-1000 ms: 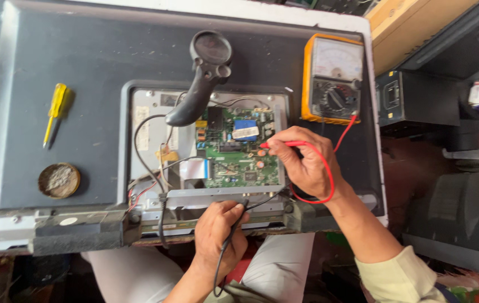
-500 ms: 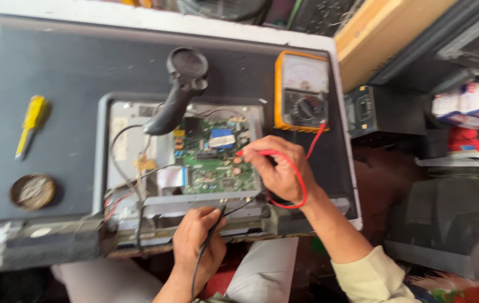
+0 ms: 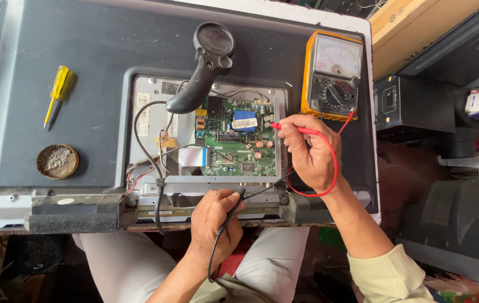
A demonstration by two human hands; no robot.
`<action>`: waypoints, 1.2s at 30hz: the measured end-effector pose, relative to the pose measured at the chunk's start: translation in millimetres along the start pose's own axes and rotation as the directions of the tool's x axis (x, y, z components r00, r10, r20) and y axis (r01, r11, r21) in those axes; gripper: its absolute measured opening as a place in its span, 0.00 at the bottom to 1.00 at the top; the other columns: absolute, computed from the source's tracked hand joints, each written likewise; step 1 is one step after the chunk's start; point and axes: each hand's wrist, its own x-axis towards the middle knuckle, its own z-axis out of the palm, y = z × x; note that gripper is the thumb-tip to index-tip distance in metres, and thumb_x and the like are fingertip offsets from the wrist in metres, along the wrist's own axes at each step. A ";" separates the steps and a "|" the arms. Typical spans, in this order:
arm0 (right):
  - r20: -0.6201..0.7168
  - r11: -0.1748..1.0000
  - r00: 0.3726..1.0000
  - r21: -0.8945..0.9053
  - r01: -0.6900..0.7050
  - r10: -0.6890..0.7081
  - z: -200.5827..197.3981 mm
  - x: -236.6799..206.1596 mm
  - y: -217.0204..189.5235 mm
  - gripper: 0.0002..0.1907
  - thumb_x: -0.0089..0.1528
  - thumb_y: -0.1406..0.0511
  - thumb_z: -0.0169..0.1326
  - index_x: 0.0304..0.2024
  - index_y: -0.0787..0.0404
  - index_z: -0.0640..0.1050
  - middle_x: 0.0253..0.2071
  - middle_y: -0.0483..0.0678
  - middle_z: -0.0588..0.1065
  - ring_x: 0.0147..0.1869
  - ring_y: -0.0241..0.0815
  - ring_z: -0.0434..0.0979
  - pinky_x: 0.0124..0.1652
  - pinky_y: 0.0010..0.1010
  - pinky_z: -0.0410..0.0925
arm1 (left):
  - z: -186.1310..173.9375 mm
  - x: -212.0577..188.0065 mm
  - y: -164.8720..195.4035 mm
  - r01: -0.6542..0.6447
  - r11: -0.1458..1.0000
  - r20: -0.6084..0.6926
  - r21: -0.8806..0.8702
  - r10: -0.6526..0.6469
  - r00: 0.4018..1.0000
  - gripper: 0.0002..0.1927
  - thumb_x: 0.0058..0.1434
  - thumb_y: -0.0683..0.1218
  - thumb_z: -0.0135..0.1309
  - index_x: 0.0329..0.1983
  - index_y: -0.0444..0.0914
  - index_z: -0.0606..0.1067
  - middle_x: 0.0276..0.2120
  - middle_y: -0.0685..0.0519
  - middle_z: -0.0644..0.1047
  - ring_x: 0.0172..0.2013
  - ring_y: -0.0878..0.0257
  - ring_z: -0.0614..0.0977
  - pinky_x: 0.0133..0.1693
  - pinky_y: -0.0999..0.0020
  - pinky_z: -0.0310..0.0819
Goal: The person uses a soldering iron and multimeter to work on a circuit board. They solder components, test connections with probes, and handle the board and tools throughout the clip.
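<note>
A flat television lies face down with its back panel (image 3: 82,67) up and its green circuit board (image 3: 234,146) exposed. My right hand (image 3: 309,151) pinches a red test probe (image 3: 293,129) whose tip touches the board's right side. My left hand (image 3: 214,221) grips a black test probe (image 3: 234,203) against the metal frame at the near edge. Both leads run to an orange analog multimeter (image 3: 334,76) standing on the panel at the right.
A black handled magnifier (image 3: 206,62) rests above the board. A yellow screwdriver (image 3: 56,95) and a round tin (image 3: 57,161) lie on the panel's left. Dark electronic boxes (image 3: 413,106) and an old set (image 3: 464,224) stand to the right. My knees sit below the near edge.
The view shifted left then back and steadied. Both hands stay on their probes, with the red tip still at the board's right side.
</note>
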 end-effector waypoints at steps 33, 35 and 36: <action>0.102 0.999 0.994 0.016 0.029 -0.030 6.2 2.0 7.0 0.06 0.71 0.67 0.54 0.45 0.66 0.78 0.38 0.49 0.80 0.40 0.37 0.84 0.40 0.25 0.74 | 2.2 -1.9 -10.2 -0.014 1.000 0.003 0.004 0.014 1.000 0.18 0.56 0.30 0.56 0.48 0.32 0.70 0.38 0.42 0.78 0.34 0.48 0.80 0.34 0.59 0.75; 0.090 0.999 0.995 -0.010 0.049 -0.048 6.7 3.0 6.5 0.06 0.71 0.67 0.55 0.45 0.65 0.78 0.38 0.50 0.80 0.40 0.38 0.84 0.39 0.26 0.74 | 3.5 -1.5 -11.2 -0.016 1.000 -0.004 -0.001 0.016 1.000 0.18 0.55 0.30 0.56 0.48 0.31 0.70 0.38 0.42 0.78 0.34 0.47 0.80 0.34 0.58 0.75; 0.081 0.998 0.995 -0.027 0.062 -0.060 6.1 3.9 6.1 0.06 0.71 0.67 0.55 0.44 0.65 0.79 0.38 0.50 0.81 0.40 0.39 0.84 0.39 0.26 0.74 | 4.3 -1.0 -11.7 -0.013 1.000 -0.005 0.003 0.013 1.000 0.18 0.54 0.30 0.56 0.47 0.32 0.70 0.38 0.42 0.78 0.34 0.46 0.81 0.34 0.58 0.75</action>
